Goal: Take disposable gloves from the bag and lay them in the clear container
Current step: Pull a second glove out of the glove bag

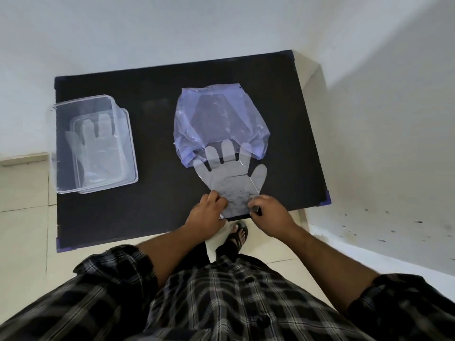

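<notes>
A translucent disposable glove [230, 179] lies flat on the black table [152, 168], fingertips still tucked under the mouth of a pale purple plastic bag [219, 119]. My left hand [205, 212] pinches the glove's cuff at its left corner and my right hand [269, 212] pinches the right corner, near the table's front edge. A clear plastic container [93, 143] stands at the table's left side with another glove [98, 148] lying flat inside it.
The table sits in a corner against white walls. A sandalled foot [236, 236] shows on the tiled floor below the front edge. Purple tape marks the table corners [326, 198].
</notes>
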